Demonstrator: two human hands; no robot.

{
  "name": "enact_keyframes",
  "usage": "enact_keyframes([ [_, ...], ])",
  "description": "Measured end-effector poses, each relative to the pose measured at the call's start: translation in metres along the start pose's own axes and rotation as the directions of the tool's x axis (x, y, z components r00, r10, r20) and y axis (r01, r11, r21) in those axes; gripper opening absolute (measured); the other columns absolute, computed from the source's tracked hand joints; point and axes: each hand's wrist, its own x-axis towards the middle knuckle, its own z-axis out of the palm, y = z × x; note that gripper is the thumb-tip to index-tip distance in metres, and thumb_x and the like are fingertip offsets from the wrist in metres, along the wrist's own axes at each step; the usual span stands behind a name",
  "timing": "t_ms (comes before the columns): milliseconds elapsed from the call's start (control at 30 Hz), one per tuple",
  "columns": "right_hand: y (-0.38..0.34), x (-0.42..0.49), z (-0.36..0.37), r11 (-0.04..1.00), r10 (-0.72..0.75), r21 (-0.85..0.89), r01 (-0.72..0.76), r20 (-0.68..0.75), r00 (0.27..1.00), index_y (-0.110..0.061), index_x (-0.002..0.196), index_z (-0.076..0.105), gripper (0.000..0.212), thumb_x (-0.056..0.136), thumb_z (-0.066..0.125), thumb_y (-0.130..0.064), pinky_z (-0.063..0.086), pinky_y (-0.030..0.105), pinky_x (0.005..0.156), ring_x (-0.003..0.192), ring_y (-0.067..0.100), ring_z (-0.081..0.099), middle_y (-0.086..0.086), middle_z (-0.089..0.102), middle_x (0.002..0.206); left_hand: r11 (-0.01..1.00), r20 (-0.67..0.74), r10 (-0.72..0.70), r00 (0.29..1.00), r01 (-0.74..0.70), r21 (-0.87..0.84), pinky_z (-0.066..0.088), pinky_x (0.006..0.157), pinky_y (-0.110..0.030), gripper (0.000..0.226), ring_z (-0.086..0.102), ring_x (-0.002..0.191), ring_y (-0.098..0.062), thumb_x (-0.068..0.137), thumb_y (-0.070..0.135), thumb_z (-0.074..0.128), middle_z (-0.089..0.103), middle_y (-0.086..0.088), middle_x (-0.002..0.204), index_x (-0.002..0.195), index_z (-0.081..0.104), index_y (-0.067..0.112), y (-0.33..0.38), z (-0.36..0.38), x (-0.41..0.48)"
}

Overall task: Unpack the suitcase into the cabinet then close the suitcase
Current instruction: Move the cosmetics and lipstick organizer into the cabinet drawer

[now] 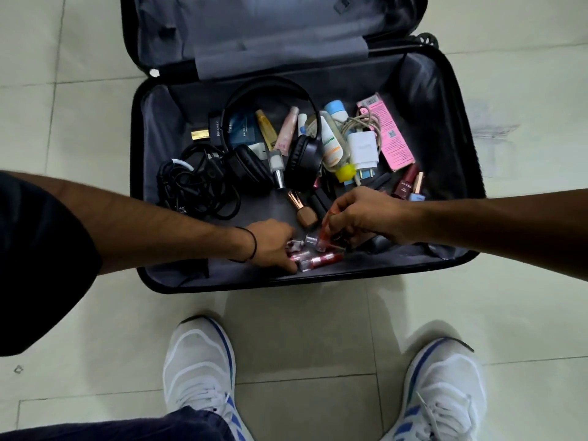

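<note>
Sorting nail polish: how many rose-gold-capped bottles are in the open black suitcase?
2: a brown glass bottle lying in the middle; a pale blue bottle by the right wall. More may hide under clutter.

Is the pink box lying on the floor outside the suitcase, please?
No, the pink box lies inside the open suitcase, beside the white charger.

I wear the only camera on my head; it looks steeply down and slightly forward. My shoes (199,361) sit at the bottom edge, the open suitcase (152,116) lies close ahead at centre, and my left hand (273,243) and right hand (359,214) enter from the sides. The wide lens bows the floor tiles (302,329).
</note>
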Motion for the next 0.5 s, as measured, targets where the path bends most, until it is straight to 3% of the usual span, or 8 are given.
enact_keyframes([
  [133,0.000,-0.001,0.001,1.000,0.001,-0.005,-0.001,-0.025,1.000,-0.006,0.096,0.067,0.012,0.094,0.060,-0.016,0.054,0.033,0.064,0.063,0.016,0.058,0.007,0.063,0.074,0.999,0.029,-0.010,1.000,0.011,-0.032,0.048,0.074,-0.025,0.044,0.058,0.085,-0.015,0.072,0.041,0.079,0.067,0.002,0.098,0.109,0.065,0.022,0.001,-0.007,0.000],
  [333,-0.001,-0.005,0.003,0.998,-0.047,0.033,0.050,-0.082,0.996,-0.011,0.089,0.056,0.013,0.097,0.047,-0.016,0.052,0.042,0.069,0.072,0.027,0.060,0.014,0.066,0.083,0.982,-0.105,-0.111,0.988,0.093,-0.164,0.053,0.070,-0.025,0.029,0.063,0.080,-0.012,0.062,0.037,0.083,0.069,0.006,0.085,0.083,0.067,0.024,-0.006,-0.009,0.003],
  [433,-0.003,-0.002,0.007,0.960,-0.148,-0.254,0.121,-0.090,0.985,-0.013,0.084,0.054,0.010,0.093,0.051,-0.013,0.053,0.034,0.064,0.070,0.021,0.060,0.005,0.063,0.076,0.970,-0.118,-0.133,0.984,0.105,-0.220,0.047,0.062,-0.023,0.023,0.059,0.076,-0.009,0.066,0.032,0.083,0.065,0.010,0.077,0.072,0.062,0.025,-0.007,-0.015,0.001],
  [500,-0.003,0.001,0.011,0.824,-0.249,-0.529,0.203,-0.015,0.968,-0.017,0.082,0.051,0.009,0.089,0.056,-0.014,0.045,0.028,0.057,0.075,0.023,0.060,-0.001,0.059,0.075,0.958,-0.102,-0.152,0.983,0.122,-0.259,0.040,0.054,-0.021,0.024,0.055,0.066,-0.003,0.067,0.028,0.083,0.060,0.014,0.069,0.068,0.058,0.025,-0.006,-0.018,-0.001],
])
